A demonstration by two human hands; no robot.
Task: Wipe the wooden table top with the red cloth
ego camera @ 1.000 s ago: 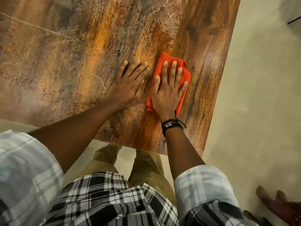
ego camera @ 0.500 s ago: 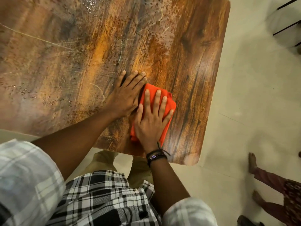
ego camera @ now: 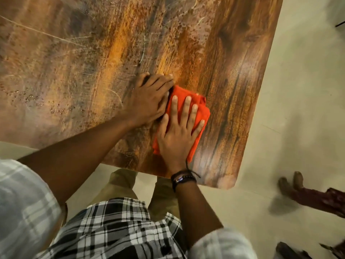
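streaked wooden table top (ego camera: pixel 233 53), scratched and speckled, fills the upper part of the head view, its far and left sides cut off by the frame and its rounded near right corner standing over a pale floor (ego camera: pixel 302 94). the red cloth (ego camera: pixel 202 113), folded into a thick pad, lies on the table near that corner, a little in from the near edge. the right hand (ego camera: pixel 177 135) lies palm down on the cloth with straight, spread fingers, pressing rather than gripping, and hides most of the cloth's middle; only the far fold, the right border and a small near left corner show. dark bands (ego camera: pixel 182 178) with a loose cord circle the right wrist. the left hand (ego camera: pixel 147 101) rests palm down on the bare wood just beside the cloth, fingers loosely bent with their tips on the table and nothing seen held; its thumb side meets the cloth's left edge, and whether it overlaps the fabric there is hard to tell. small droplets (ego camera: pixel 37 101) bead on the wood well to the left, blurred. below the table edge show a black-and-white checked shirt (ego camera: pixel 115 227) and tan trouser legs (ego camera: pixel 123 184), partly covered by the forearms. at the right edge, another person's bare feet (ego camera: pixel 291 184) stand on the floor, smeared by blur and cut off above the ankle. a dark thin line (ego camera: pixel 339 24) in the upper right corner is too small to identify.
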